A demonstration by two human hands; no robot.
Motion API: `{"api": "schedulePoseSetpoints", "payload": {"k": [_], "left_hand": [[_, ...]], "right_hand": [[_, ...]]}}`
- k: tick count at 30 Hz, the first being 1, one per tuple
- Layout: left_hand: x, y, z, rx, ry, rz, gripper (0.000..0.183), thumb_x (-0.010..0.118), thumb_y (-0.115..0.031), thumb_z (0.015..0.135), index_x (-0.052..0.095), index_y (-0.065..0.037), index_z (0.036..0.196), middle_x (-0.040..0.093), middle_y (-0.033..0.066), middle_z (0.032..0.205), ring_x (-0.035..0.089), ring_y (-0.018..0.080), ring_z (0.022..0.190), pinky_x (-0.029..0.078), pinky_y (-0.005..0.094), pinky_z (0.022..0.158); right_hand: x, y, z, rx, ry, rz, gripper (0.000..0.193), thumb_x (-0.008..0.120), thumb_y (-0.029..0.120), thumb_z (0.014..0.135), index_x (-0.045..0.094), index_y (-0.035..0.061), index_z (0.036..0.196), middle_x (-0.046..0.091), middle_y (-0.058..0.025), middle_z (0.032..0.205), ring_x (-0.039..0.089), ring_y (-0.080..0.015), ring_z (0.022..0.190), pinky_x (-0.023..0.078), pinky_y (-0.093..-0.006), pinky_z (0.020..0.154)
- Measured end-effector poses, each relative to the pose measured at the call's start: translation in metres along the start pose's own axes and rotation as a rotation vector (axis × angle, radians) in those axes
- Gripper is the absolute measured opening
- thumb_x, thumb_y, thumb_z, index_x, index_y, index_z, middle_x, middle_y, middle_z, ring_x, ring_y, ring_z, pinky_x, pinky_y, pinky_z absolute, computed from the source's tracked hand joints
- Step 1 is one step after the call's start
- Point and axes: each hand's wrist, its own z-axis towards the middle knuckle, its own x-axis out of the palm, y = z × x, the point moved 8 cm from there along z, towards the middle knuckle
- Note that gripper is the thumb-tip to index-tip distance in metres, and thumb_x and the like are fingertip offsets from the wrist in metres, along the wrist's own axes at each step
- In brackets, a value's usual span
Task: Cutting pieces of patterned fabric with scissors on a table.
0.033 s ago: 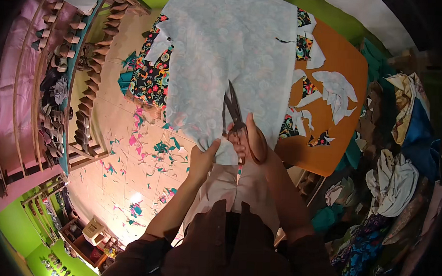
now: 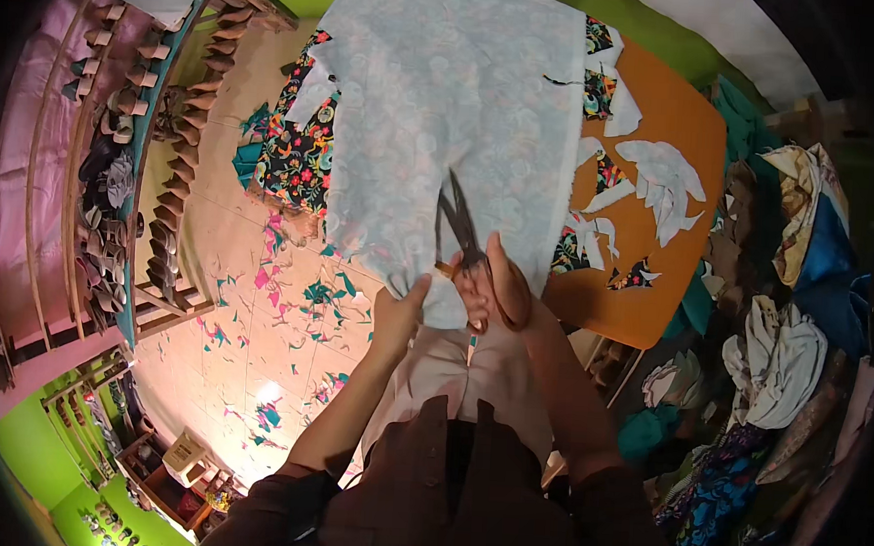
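A large sheet of pale grey-blue fabric (image 2: 466, 87) covers much of the table, and its near edge hangs toward my body. My left hand (image 2: 400, 316) pinches that near edge, fingers closed on the cloth. In my right hand (image 2: 491, 286) is a pair of large dark scissors (image 2: 462, 220), my fingers through the handles. The blades are spread apart and point away from me over the fabric. Under the sheet's left side shows black floral fabric (image 2: 299, 162) with bright flowers and white backing pieces.
On the orange tabletop (image 2: 653, 294) at right lie cut white and floral scraps (image 2: 669, 186). Pink and teal snippets (image 2: 327, 292) litter the floor at left. Beyond them stands a rack of shoe lasts (image 2: 180, 171). Heaped cloth (image 2: 778, 365) fills the right side.
The scissors have shifted slightly left and toward me, their blades spread a little differently. The left hand keeps its hold on the fabric edge.
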Motion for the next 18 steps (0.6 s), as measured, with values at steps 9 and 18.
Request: {"api": "schedulePoseSetpoints", "payload": {"k": [9,18], "left_hand": [[-0.030,0.013,0.025,0.357,-0.224,0.120,0.054,0.058,-0.013,0.075,0.033,0.008,0.119,0.041,0.0183,0.105,0.043,0.0241,0.095,0.036,0.0321,0.083],[0.052,-0.037,-0.053,1.059,-0.327,1.118,0.068,0.062,-0.024,0.074,0.028,0.003,0.126,0.026,0.0262,0.125,0.028,0.0359,0.114,0.034,0.0402,0.087]], "right_hand": [[-0.035,-0.038,-0.087,0.163,0.062,-0.134,0.063,0.025,0.069,0.077,0.041,0.0105,0.097,0.030,0.0036,0.063,0.026,-0.0059,0.046,0.025,-0.0201,0.042],[-0.085,-0.004,-0.131,0.060,-0.174,0.015,0.058,0.031,0.066,0.079,0.044,0.0134,0.099,0.032,0.0034,0.068,0.029,-0.0064,0.051,0.026,-0.0200,0.045]]}}
